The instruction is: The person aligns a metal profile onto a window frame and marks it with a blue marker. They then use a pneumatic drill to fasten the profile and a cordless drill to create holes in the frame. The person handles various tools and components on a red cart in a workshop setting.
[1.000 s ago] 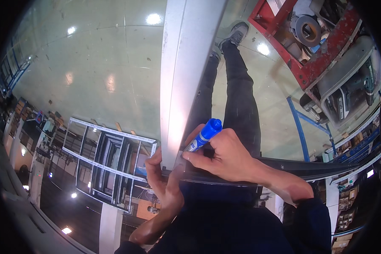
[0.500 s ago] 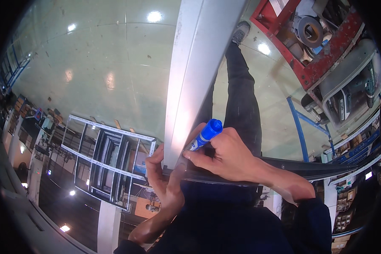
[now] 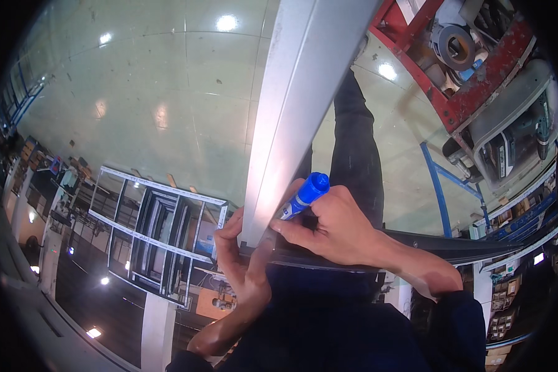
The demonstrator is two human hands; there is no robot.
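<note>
The right hand (image 3: 344,226) grips a blue marker (image 3: 306,194) just right of a grey metal profile (image 3: 294,105), whose near end the left hand (image 3: 247,266) holds between thumb and fingers.

A beam (image 3: 297,93) runs from the centre of the view up to the top edge, leaning rightward. The left hand (image 3: 245,266) wraps the left side of its near end; the right hand (image 3: 341,226) is just to the right, with a marker (image 3: 307,193) in its grip. Beneath the right forearm, a rail (image 3: 459,247) extends rightward. One leg (image 3: 356,136) shows right of the beam, below it. Well to the left, frames (image 3: 158,232) stand beyond the open floor (image 3: 167,124). At upper right, a cart (image 3: 502,74) holds a tape roll (image 3: 441,46); beside it is a tray (image 3: 499,124), and nearer, a stand (image 3: 437,186).
</note>
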